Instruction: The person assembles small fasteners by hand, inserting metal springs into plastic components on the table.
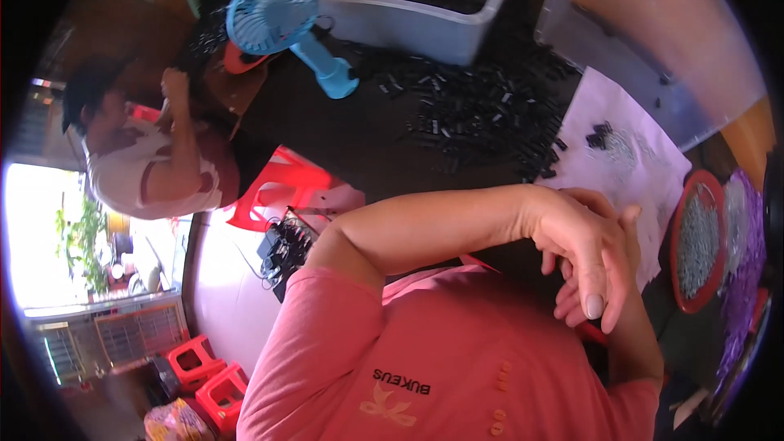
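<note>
My left hand (581, 238) crosses in front of my body, wrist bent and fingers hanging loosely apart. Nothing shows in its fingers. My right hand (630, 227) lies close behind it, overlapped by the left, so most of its fingers are hidden. Both are nearest the edge of a pale pink sheet (584, 126) on the dark table (327, 143). On that sheet rest a small cluster of black pieces (599, 135) and scattered thin silvery pieces (627, 153). Left of the sheet spreads a pile of small black plastic parts (490, 110).
A blue fan (331, 73) stands at the table's back left, near a grey bin (400, 23) of black parts. A clear bin (694, 106) and a red bowl (722, 249) of small metal pieces (698, 241) lie right. At left sits another person (159, 163); red stools (220, 396) stand below.
</note>
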`<state>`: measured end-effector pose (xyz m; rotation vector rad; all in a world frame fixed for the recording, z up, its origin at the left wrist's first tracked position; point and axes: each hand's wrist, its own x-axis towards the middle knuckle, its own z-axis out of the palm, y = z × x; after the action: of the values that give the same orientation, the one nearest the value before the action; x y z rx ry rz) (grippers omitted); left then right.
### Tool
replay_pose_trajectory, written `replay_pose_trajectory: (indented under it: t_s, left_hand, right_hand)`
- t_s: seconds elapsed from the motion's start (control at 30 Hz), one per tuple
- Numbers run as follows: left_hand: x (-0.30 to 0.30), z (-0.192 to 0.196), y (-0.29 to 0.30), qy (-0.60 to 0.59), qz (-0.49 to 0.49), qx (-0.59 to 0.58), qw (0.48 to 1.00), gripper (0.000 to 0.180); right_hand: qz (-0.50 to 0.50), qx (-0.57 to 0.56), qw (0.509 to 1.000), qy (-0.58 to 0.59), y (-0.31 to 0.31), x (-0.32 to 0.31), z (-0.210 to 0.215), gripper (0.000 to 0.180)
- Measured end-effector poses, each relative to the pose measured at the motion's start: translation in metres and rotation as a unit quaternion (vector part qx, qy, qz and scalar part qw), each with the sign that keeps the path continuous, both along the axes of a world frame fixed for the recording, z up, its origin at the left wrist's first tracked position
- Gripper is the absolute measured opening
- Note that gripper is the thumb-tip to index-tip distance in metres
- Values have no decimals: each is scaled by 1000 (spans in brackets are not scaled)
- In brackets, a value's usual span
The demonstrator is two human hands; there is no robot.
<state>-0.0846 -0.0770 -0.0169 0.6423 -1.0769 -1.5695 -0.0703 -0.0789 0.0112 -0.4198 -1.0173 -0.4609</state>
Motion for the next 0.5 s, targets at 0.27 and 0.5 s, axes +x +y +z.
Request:
replay_pose_trajectory:
  t_s: [0.27,0.5]
  left_hand:
    - [11,24,17,8,-119,23,993,41]
    - [7,14,13,5,-95,16,995,41]
  right_hand:
    - [106,17,992,-69,6,-5,-19,30]
    - [143,19,983,-114,-5,-8,-36,28]
